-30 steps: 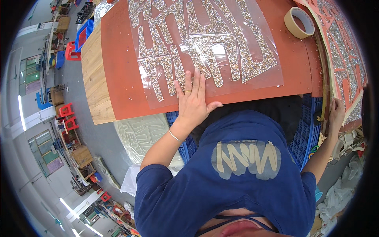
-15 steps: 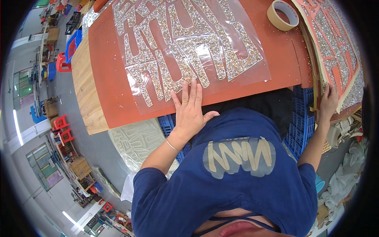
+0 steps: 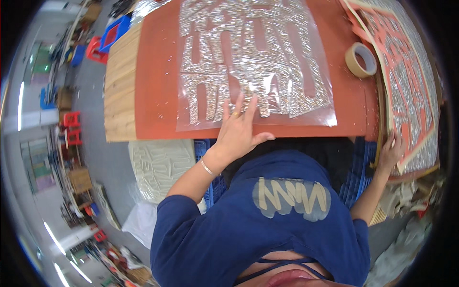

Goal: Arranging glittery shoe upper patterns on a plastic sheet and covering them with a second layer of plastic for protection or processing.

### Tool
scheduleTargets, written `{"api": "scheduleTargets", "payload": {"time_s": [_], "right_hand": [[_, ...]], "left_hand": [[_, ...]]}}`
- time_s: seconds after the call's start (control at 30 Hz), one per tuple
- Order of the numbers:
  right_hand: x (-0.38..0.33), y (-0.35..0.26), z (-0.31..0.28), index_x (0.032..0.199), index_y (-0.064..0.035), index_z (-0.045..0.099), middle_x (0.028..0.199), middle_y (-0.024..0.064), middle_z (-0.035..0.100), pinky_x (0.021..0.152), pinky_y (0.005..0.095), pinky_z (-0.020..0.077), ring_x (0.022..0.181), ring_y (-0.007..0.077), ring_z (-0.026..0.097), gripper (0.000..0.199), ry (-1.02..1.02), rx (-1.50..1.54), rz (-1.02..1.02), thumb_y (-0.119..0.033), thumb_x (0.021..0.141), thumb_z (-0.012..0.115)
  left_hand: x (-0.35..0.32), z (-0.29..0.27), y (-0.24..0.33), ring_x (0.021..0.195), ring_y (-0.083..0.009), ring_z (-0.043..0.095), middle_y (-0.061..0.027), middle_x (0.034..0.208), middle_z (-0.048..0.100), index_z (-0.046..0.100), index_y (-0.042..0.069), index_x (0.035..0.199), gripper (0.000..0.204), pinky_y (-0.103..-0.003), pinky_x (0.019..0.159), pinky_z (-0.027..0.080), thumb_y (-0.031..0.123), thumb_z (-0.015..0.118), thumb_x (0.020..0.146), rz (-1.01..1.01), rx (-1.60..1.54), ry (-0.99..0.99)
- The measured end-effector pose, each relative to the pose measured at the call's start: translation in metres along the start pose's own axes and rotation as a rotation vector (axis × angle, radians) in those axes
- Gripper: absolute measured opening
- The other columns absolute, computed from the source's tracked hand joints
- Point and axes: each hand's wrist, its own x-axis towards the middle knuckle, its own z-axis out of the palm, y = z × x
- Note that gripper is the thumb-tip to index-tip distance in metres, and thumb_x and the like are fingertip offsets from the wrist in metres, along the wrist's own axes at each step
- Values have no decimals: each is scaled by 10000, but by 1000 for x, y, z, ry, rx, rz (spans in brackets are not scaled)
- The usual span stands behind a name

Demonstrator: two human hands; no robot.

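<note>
My left hand [image 3: 237,132] lies open near the front edge of the red-brown table top [image 3: 155,91]. Its spread fingertips rest on a clear film sheet [image 3: 184,115] bearing flat, glittering stone-covered shapes [image 3: 229,71] with long cut-outs; the thumb points right. At the right, my right hand [image 3: 392,152] has its fingers bent together at the near edge of a cream-bordered panel [image 3: 404,166], closed on that edge. Glitter and salmon-coloured strips [image 3: 406,131] cover the panel. Between sheet and panel stands a roll of tan tape [image 3: 351,62] on its side.
Pale wood [image 3: 122,86] forms the table's left end. Below it on the left is a whitish embossed sheet [image 3: 162,167]. Blue plastic crates [image 3: 361,172] stand under the table edge. Red stools [image 3: 71,119] and cluttered shelving are at far left; crumpled plastic [image 3: 394,260] lies lower right.
The whole view has turned, so the table edge now runs nearly level. My left fingers have spread and reach a little farther onto the film; my right fingers have curled more.
</note>
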Motion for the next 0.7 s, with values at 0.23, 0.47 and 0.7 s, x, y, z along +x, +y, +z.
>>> {"api": "scheduleTargets", "payload": {"time_s": [0.23, 0.47, 0.7], "right_hand": [[16, -127, 19, 951, 9, 634, 948, 147, 611, 842, 396, 452, 944, 303, 573, 100, 1, 485, -374, -27, 871, 585], [30, -186, 34, 959, 10, 625, 938, 153, 597, 835, 386, 455, 952, 317, 562, 111, -120, 673, -364, -14, 858, 586], [38, -191, 44, 985, 12, 624, 953, 147, 585, 842, 365, 453, 946, 302, 563, 133, -121, 794, -273, 8, 860, 579]], "left_hand": [[4, 4, -9, 1068, -311, 494, -145, 1013, 635, 621, 39, 1079, 440, -445, 908, 381, 405, 635, 835, 9, -89, 66], [6, 12, -8, 891, -296, 532, -128, 909, 579, 667, 11, 882, 338, -391, 831, 429, 346, 643, 846, -68, -91, 162], [12, -9, -17, 769, -275, 591, -173, 829, 573, 532, -17, 946, 292, -370, 664, 481, 227, 664, 856, -409, -625, 145]]}}
